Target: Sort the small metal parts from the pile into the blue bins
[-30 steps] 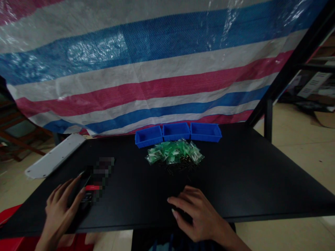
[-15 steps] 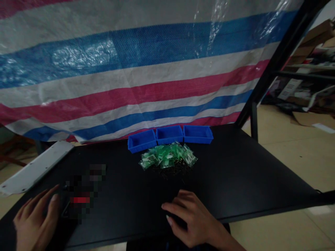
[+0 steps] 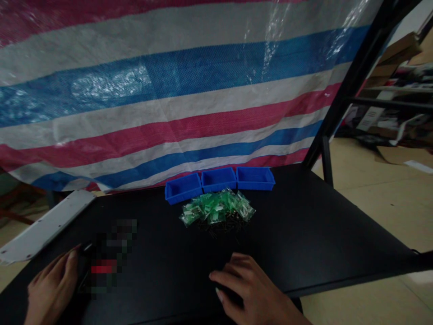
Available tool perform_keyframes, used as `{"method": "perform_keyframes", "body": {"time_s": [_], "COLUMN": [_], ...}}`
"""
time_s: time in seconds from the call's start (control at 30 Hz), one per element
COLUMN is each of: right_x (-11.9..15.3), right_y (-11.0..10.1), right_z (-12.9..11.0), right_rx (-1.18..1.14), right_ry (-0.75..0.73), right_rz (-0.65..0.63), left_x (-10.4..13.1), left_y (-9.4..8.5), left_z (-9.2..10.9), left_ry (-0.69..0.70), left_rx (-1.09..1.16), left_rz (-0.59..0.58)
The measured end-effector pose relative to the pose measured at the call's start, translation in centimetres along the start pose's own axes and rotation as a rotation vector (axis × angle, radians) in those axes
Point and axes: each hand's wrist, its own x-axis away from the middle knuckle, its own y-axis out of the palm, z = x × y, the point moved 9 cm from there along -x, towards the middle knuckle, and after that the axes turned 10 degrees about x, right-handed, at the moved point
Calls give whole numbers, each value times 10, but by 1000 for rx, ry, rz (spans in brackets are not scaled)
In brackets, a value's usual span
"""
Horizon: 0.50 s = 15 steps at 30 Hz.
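My left hand (image 3: 52, 284) is at the lower left with its fingers drawn together, at the edge of a dark object (image 3: 87, 247) that is partly hidden by a pixelated patch. What the fingers hold, if anything, cannot be made out. Low in the centre, my right hand (image 3: 248, 286) rests over the black table, fingers loosely curved, thumb and index apart, nothing between them. Beyond it lies a pile of small clear bags with green contents (image 3: 218, 207), with loose dark screw-like pieces (image 3: 221, 226) along its near side.
Three blue trays, the left (image 3: 183, 188), middle (image 3: 218, 179) and right (image 3: 255, 178), stand in a row behind the bags. A white panel (image 3: 47, 225) lies at the table's left. Striped sheeting (image 3: 176, 131) hangs behind the black table (image 3: 304, 234); a black frame post (image 3: 345, 95) rises at right.
My left hand has shifted right and its fingers have come together by the dark object. My right hand keeps its pose. The whole view has tilted slightly upward.
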Motion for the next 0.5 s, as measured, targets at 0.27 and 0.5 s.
{"method": "perform_keyframes", "body": {"time_s": [0.27, 0.5], "right_x": [0, -1], "right_y": [0, -4], "right_z": [-3, -2], "right_rx": [25, -24], "right_ry": [-33, -29], "right_rz": [-15, 50], "left_x": [1, -19], "left_y": [-16, -14], "left_z": [46, 32], "left_ry": [-132, -209], "left_rx": [-5, -28], "left_rz": [-73, -170]}}
